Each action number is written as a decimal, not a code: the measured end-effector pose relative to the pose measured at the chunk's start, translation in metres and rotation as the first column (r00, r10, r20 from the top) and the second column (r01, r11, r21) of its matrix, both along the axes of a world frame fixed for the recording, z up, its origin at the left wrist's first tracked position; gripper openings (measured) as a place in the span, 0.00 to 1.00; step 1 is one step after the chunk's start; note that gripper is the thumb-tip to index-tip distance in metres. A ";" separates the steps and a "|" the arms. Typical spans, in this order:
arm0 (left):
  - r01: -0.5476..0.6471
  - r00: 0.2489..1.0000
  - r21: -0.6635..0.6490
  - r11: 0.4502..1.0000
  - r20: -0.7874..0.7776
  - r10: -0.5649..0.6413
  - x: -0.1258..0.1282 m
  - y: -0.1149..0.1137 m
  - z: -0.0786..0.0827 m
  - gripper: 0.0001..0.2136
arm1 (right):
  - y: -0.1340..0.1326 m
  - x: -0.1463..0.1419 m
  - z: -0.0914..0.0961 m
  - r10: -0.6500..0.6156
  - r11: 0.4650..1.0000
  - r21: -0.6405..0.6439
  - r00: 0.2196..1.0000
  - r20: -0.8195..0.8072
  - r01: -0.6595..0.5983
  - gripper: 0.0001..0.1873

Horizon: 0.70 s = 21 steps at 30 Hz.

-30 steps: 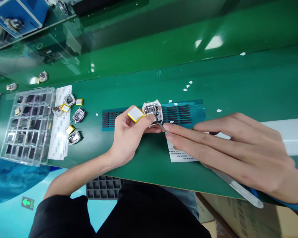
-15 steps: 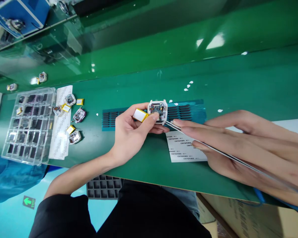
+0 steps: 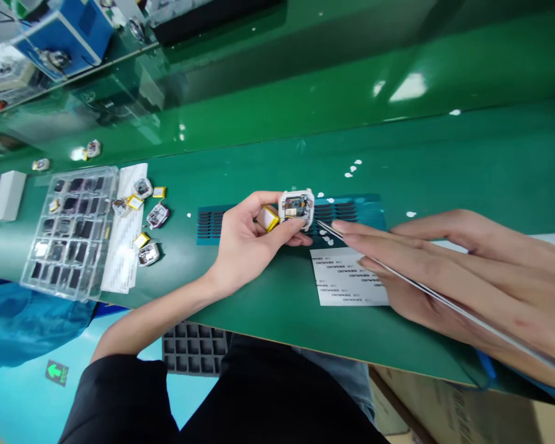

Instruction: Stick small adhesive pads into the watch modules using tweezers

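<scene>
Between the fingers and thumb of my left hand (image 3: 250,240) is a white watch case (image 3: 296,206) with its circuit board showing. A silver battery with yellow edges (image 3: 268,217) hangs at its left side, against my fingers. My right hand (image 3: 425,265) is closed around slim metal tweezers (image 3: 393,271). Their tips lie just right of the case, apart from it, over a teal sheet with rows of black strips (image 3: 346,211). Below the tips lies a printed white sheet (image 3: 346,280), partly covered by my right hand.
At left stand a clear compartment tray (image 3: 69,228) with dark pieces and a white box (image 3: 9,196). Several opened watch cases with batteries lie around a white paper strip (image 3: 120,265). Small white dots (image 3: 353,168) are scattered on the green table (image 3: 240,160). A blue box (image 3: 78,37) sits top left.
The tweezer tips have moved away from the watch case's lower right corner. My left hand has tilted the case slightly, and white dots now show below the tips. The whole view has shifted a little.
</scene>
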<state>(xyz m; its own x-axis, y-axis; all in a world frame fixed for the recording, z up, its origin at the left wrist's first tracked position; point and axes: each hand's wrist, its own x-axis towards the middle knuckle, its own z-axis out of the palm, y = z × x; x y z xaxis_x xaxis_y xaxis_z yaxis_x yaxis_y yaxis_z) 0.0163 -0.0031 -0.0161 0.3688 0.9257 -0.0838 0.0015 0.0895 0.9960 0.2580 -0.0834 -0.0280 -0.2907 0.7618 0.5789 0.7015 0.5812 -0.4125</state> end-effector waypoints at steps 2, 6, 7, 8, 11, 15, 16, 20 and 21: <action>0.021 0.982 0.218 0.976 -0.187 0.021 -0.002 0.024 -0.001 0.13 | 0.004 0.000 0.005 0.067 0.989 0.123 0.994 0.091 -0.078 0.25; 0.187 0.706 0.531 0.827 -0.657 0.262 -0.012 0.111 -0.004 0.14 | 0.002 -0.001 0.013 0.114 0.942 0.282 0.965 0.236 -0.181 0.27; 0.215 0.606 0.537 0.816 -0.728 0.320 -0.017 0.134 -0.004 0.15 | 0.002 -0.001 0.015 0.115 0.934 0.302 0.962 0.247 -0.189 0.28; 0.219 0.519 0.530 0.819 -0.774 0.362 -0.023 0.154 -0.003 0.16 | 0.001 -0.002 0.016 0.111 0.929 0.316 0.961 0.255 -0.192 0.29; 0.246 0.361 0.585 0.773 -0.796 0.487 -0.050 0.188 0.003 0.19 | 0.002 -0.002 0.016 0.097 0.922 0.340 0.961 0.260 -0.185 0.30; 0.277 0.222 0.568 0.775 -0.823 0.523 -0.106 0.166 0.026 0.17 | 0.003 0.000 0.008 0.112 0.932 0.309 0.961 0.252 -0.189 0.31; 0.282 0.192 0.531 0.799 -0.847 0.495 -0.123 0.153 0.033 0.16 | 0.004 0.001 0.005 0.123 0.927 0.315 0.959 0.256 -0.203 0.30; 0.376 0.205 0.413 0.829 -0.910 0.360 -0.182 0.095 0.050 0.11 | 0.003 0.003 -0.002 0.162 0.902 0.349 0.947 0.276 -0.256 0.23; 0.381 0.227 0.404 0.832 -0.913 0.340 -0.192 0.084 0.049 0.12 | 0.002 0.003 -0.002 0.163 0.902 0.346 0.947 0.276 -0.256 0.22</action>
